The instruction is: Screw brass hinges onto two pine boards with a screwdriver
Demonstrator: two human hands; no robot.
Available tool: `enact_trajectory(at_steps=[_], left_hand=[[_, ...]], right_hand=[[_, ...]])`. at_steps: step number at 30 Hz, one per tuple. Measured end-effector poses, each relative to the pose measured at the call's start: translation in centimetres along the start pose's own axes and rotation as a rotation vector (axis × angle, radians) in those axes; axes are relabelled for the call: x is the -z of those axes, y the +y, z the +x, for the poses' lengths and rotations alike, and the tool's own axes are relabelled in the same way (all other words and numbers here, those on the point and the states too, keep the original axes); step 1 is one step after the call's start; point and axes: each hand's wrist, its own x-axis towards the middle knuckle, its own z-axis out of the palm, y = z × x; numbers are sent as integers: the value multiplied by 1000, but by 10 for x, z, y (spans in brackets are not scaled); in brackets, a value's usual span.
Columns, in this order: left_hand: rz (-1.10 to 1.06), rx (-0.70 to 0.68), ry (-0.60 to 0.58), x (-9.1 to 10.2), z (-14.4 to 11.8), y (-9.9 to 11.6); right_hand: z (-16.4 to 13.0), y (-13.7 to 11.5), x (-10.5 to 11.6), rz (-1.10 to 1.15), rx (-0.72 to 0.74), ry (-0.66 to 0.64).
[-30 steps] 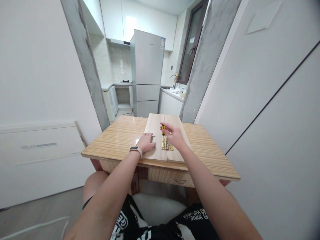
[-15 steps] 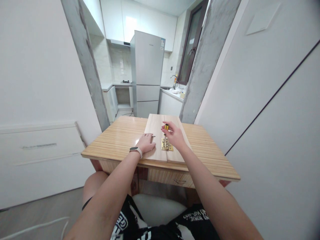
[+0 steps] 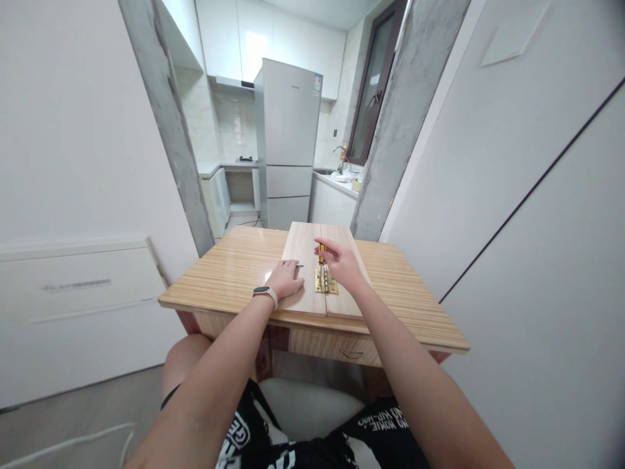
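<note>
Just below the frame's centre, the right hand (image 3: 342, 266) pinches a yellow-and-black screwdriver (image 3: 321, 253), metal shaft down at the shiny brass hinge (image 3: 333, 287) spanning two smooth, pale wooden boards (image 3: 303, 240). Leftward, the left hand (image 3: 284, 279) lies flat, fingers slightly parted. The handle stands more upright than half a second ago.

Two bare hands, one left hand (image 3: 284, 279) and one right hand (image 3: 342, 264), figured in a scene of one wood-grain table (image 3: 229, 267), two pale boards (image 3: 312, 305), one brass-coloured hinge (image 3: 333, 287), one yellow-handled screwdriver (image 3: 321, 253) and one slim metal piece (image 3: 300, 266). One wristband (image 3: 263, 291) and one drawer handle (image 3: 352, 355) showed. Beyond were one refrigerator (image 3: 289, 140) with three door panels (image 3: 289, 181), one faucet (image 3: 340, 167) and one window (image 3: 374, 85).
</note>
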Motion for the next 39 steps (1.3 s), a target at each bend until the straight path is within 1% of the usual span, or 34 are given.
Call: enact_trajectory(at_steps=[5, 9, 11, 15, 22, 25, 27, 32, 36, 39], left_hand=[[2, 2, -1, 1, 0, 1], [-3, -1, 1, 3, -1, 2], [-5, -4, 3, 3, -2, 3], [-4, 0, 3, 4, -2, 3], [-9, 0, 5, 4, -2, 4], [-9, 11, -1, 4, -2, 4], [-9, 12, -2, 5, -3, 4], [-9, 5, -8, 6, -3, 5], [-3, 10, -11, 7, -3, 6], [-7, 9, -13, 7, -3, 6]], right_hand=[[1, -7, 0, -137, 13, 113], [3, -10, -1, -177, 27, 143], [3, -10, -3, -105, 16, 120], [1, -9, -4, 97, -51, 38], [0, -3, -1, 179, -67, -93], [1, -2, 0, 164, -59, -115], [1, -2, 0, 120, -60, -88], [0, -7, -4, -56, -5, 72], [0, -12, -3, -205, 17, 164], [1, -12, -1, -192, 17, 191]])
